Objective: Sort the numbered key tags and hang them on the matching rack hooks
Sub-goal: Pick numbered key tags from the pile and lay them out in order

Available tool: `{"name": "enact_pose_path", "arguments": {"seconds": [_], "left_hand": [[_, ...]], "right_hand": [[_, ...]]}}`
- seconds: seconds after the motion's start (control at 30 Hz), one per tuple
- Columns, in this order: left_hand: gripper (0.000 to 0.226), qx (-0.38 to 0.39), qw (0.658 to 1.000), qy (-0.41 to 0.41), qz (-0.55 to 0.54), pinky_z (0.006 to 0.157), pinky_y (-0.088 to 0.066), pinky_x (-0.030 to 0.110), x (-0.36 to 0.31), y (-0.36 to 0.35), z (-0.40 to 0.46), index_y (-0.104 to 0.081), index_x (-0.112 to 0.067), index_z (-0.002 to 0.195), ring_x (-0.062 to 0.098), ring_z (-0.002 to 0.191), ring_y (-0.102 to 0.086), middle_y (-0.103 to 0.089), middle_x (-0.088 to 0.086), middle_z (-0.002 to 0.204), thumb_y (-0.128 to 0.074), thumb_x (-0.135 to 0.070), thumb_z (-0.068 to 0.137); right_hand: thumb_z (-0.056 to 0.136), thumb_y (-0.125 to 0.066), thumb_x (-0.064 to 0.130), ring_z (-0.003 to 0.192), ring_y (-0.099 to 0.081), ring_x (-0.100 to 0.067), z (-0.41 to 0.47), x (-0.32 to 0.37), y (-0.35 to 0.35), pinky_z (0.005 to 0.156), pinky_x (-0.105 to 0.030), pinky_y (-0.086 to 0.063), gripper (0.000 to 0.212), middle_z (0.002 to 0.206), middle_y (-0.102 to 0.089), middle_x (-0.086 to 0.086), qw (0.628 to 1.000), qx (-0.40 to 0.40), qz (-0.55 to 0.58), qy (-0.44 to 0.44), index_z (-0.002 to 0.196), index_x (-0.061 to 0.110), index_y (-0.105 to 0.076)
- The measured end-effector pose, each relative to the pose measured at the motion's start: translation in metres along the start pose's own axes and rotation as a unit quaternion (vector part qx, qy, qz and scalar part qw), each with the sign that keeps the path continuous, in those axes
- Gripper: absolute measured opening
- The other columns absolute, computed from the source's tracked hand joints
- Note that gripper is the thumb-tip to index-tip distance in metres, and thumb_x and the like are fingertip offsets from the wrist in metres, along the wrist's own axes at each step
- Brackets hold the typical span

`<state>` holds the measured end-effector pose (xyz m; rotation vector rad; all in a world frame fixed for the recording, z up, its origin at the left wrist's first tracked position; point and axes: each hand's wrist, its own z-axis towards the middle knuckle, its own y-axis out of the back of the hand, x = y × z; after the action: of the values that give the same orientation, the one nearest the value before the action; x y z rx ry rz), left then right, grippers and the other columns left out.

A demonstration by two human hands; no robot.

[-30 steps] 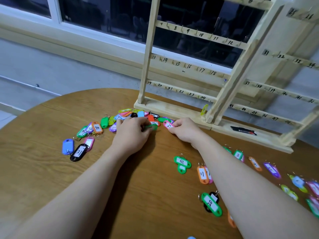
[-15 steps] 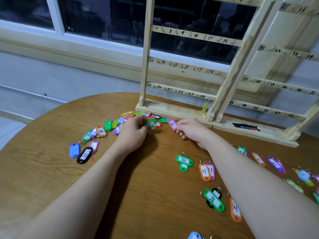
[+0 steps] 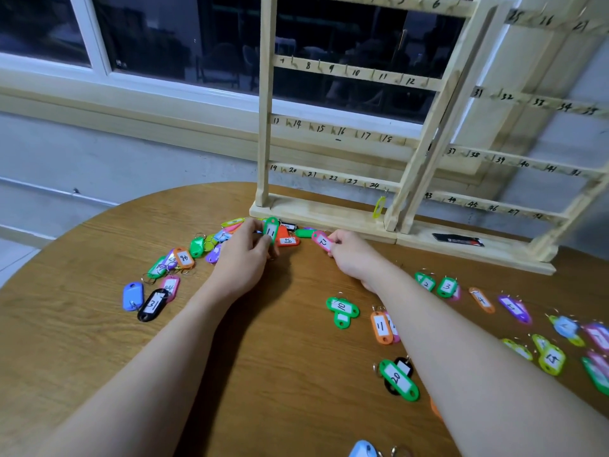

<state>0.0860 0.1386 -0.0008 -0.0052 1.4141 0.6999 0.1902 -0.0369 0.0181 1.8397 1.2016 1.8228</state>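
My left hand [image 3: 245,255] pinches a green key tag [image 3: 271,229] marked 11 and holds it upright just above the loose pile of tags [image 3: 211,245] by the rack's base. My right hand [image 3: 352,255] pinches a pink tag [image 3: 321,240] with a handwritten number. The wooden rack [image 3: 333,127] stands at the table's far edge, its rails numbered by hand with small hooks. One yellow tag [image 3: 379,206] hangs near hook 24.
Sorted tags lie on the round wooden table [image 3: 280,357] at the right: green 10 [image 3: 342,311], orange 11 [image 3: 381,326], green 20 [image 3: 398,379], and a row marked 2, 3, 4 onward. A black 31 tag [image 3: 152,304] lies left. A black card [image 3: 458,239] rests on the rack's base.
My left hand has lifted the green tag out of the pile and turned it upright. My right hand has raised the pink tag off the table.
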Motion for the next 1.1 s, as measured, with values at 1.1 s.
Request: {"name": "enact_pose_path", "arguments": {"seconds": [1.1], "left_hand": [[0.010, 0.052, 0.973, -0.205, 0.097, 0.064, -0.041, 0.012, -0.032, -0.024, -0.053, -0.071, -0.025, 0.094, 0.001, 0.072, -0.058, -0.069, -0.011, 0.082, -0.074, -0.017, 0.090]], "right_hand": [[0.100, -0.053, -0.003, 0.063, -0.057, -0.011, -0.156, -0.063, 0.132, 0.053, -0.022, -0.045, 0.016, 0.085, -0.061, -0.009, 0.955, -0.066, 0.288, 0.014, 0.105, 0.005, -0.065]]}}
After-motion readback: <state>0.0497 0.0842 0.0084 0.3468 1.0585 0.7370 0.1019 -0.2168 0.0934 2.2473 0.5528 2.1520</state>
